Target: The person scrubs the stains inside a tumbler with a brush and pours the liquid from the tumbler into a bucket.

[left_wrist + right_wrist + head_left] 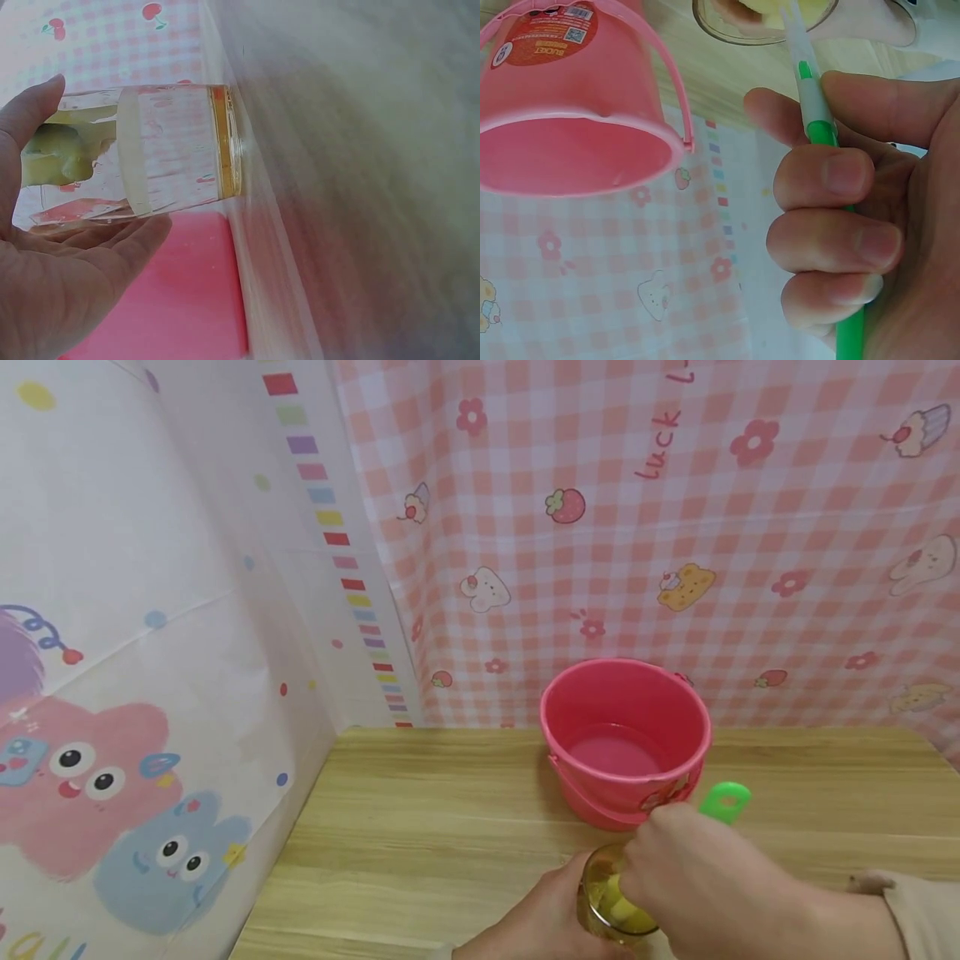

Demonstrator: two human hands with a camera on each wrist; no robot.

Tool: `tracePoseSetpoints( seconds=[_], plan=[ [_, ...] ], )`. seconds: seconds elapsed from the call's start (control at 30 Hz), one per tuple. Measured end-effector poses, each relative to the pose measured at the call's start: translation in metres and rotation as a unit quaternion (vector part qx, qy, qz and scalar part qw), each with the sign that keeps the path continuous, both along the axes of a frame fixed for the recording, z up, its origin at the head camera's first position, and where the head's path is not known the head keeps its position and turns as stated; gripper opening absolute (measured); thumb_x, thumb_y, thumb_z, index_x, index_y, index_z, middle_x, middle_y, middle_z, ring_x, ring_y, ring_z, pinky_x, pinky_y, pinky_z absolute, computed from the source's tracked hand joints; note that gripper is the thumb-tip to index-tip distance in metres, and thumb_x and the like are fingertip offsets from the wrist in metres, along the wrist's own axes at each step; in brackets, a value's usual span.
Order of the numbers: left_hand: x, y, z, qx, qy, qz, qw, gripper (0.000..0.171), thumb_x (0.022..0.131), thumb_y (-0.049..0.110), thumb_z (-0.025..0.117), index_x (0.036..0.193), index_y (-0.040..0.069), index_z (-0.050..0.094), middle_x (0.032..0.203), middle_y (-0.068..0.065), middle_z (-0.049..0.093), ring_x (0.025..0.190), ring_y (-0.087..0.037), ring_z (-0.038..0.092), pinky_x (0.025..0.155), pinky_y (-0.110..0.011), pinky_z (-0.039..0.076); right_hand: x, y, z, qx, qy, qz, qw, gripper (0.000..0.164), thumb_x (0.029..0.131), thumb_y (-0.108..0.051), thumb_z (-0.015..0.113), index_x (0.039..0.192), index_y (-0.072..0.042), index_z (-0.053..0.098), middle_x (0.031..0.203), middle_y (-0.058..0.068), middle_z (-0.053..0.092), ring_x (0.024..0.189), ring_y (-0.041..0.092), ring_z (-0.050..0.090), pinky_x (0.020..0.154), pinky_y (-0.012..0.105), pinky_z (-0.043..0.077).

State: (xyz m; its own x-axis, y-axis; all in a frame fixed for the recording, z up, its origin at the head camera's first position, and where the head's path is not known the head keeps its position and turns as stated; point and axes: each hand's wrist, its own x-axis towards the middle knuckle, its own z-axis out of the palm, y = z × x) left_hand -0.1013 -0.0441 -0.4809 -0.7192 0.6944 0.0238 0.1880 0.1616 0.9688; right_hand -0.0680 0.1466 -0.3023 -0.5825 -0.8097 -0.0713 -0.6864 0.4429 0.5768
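Note:
My left hand [551, 914] holds a clear drinking glass [176, 150] around its side, thumb on one side and fingers on the other. The glass stands upright, its amber-tinted base right at the wooden tabletop. My right hand [705, 877] grips the green handle [849, 330] of a cup brush, fingers curled round it. The handle's looped end [726, 802] sticks out past the fist. A whitish neck [810, 90] runs from the handle down to the glass. Inside the glass sits the brush's lumpy yellow sponge head [60, 154], partly covered by my right hand in the head view.
A pink bucket [626, 672] with its handle down stands just behind the glass, close to my right hand. The wooden table [420, 827] reaches back to a pink checked curtain [525, 552]. A white cartoon-printed sheet [187, 677] hangs along the left side.

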Motion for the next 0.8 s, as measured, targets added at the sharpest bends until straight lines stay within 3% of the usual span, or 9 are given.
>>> tracePoseSetpoints(
  seconds=[0.2, 0.5, 0.73, 0.8],
  plan=[
    [0.0, 0.002, 0.001, 0.018, -0.009, -0.009, 0.9998, 0.081, 0.081, 0.023, 0.093, 0.146, 0.039, 0.046, 0.132, 0.017, 0.064, 0.116, -0.003, 0.063, 0.103, -0.024, 0.05, 0.0, -0.003, 0.0, 0.008, 0.014, 0.016, 1.0, 0.038, 0.068, -0.031, 0.076, 0.051, -0.021, 0.044, 0.046, -0.005, 0.037, 0.045, 0.02, 0.039, 0.048, 0.031, 0.033],
    [0.001, 0.001, 0.0, 0.021, -0.029, -0.006, 0.9993, 0.08, 0.082, 0.023, 0.091, 0.145, 0.04, 0.045, 0.13, 0.016, 0.065, 0.115, -0.004, 0.064, 0.103, -0.025, 0.05, -0.005, -0.011, 0.001, 0.045, 0.039, 0.006, 0.998, 0.036, 0.072, -0.034, 0.073, 0.055, -0.018, 0.046, 0.049, -0.002, 0.038, 0.044, 0.022, 0.038, 0.045, 0.029, 0.034],
    [0.001, 0.002, 0.0, 0.042, -0.088, -0.014, 0.9951, 0.077, 0.084, 0.016, 0.089, 0.144, 0.039, 0.047, 0.131, 0.013, 0.066, 0.115, -0.007, 0.066, 0.101, -0.025, 0.052, -0.013, -0.013, 0.005, 0.057, 0.005, -0.029, 0.998, 0.041, 0.078, -0.04, 0.076, 0.058, -0.017, 0.048, 0.05, -0.003, 0.038, 0.045, 0.02, 0.038, 0.046, 0.028, 0.037],
    [0.001, 0.002, 0.0, 0.032, -0.074, -0.01, 0.9967, 0.077, 0.084, 0.018, 0.089, 0.144, 0.04, 0.047, 0.131, 0.015, 0.065, 0.116, -0.006, 0.064, 0.102, -0.025, 0.051, -0.016, -0.012, 0.007, 0.049, 0.003, -0.032, 0.998, 0.04, 0.077, -0.038, 0.075, 0.057, -0.017, 0.048, 0.049, -0.003, 0.038, 0.045, 0.02, 0.039, 0.046, 0.028, 0.038]
  ],
)
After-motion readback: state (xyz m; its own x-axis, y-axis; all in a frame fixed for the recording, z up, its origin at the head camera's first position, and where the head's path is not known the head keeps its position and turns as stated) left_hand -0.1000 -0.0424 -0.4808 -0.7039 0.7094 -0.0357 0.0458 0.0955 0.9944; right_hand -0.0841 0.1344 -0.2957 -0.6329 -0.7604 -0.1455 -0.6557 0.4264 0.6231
